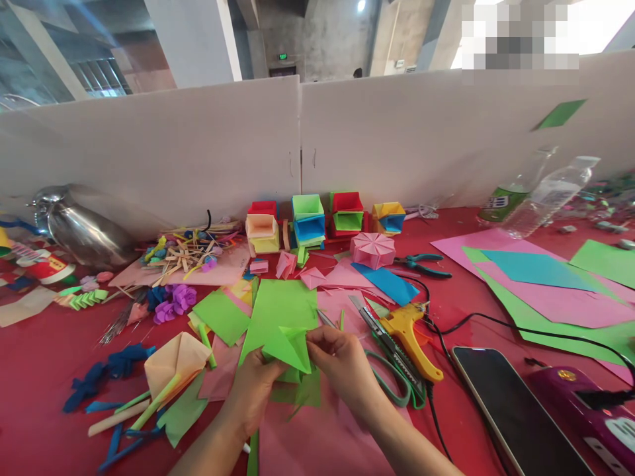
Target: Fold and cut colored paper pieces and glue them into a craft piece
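Note:
A piece of folded green paper (292,349) is held up between my two hands, with pointed flaps standing out. My left hand (251,387) pinches its lower left side, the thumb lying along the edge. At the right edge, my right hand (342,360) grips a flap between thumb and fingertips. Behind it lies a flat green sheet (280,301), and pink paper (297,443) spreads beneath. Close to my right hand are scissors (397,387) with green handles, a utility knife (389,344) and a yellow glue gun (409,334).
Coloured paper boxes (308,215) and a pink folded octagonal box (373,250) line the back. Pliers (421,264), a phone (513,403), a purple power strip (580,416) and plastic bottles (553,192) are right. Craft sticks (186,254) and a metal jug (86,228) stand left.

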The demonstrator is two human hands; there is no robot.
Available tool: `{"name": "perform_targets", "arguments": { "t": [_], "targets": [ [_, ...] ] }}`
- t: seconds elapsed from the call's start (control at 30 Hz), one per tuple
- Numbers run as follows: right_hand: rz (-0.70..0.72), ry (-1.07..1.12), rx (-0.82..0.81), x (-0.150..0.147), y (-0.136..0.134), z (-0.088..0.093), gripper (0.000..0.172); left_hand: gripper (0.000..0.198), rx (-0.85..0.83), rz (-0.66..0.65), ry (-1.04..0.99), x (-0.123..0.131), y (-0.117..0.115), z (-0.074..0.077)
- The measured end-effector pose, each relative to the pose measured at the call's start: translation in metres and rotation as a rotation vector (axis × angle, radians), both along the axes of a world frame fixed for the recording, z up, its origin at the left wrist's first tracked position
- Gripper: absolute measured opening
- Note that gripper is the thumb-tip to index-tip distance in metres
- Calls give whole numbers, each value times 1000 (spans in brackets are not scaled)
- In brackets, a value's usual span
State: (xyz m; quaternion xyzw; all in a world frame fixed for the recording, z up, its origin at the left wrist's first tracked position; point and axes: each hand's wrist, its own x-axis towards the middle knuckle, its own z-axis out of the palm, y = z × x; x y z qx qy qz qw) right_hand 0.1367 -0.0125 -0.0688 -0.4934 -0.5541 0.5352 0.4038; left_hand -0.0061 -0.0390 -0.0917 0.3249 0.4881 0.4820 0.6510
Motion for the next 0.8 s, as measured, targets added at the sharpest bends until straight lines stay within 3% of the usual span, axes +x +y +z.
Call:
{"name": "perform_targets", "arguments": {
  "t": [0.33, 0.8],
  "targets": [
    [-16, 69, -27, -4, 3, -9, 13, 33, 4, 34, 187, 6, -4, 5],
    [25, 42, -40, 9, 11, 10, 30, 22, -66, 99, 114, 9, -4, 5]
  ]
}}
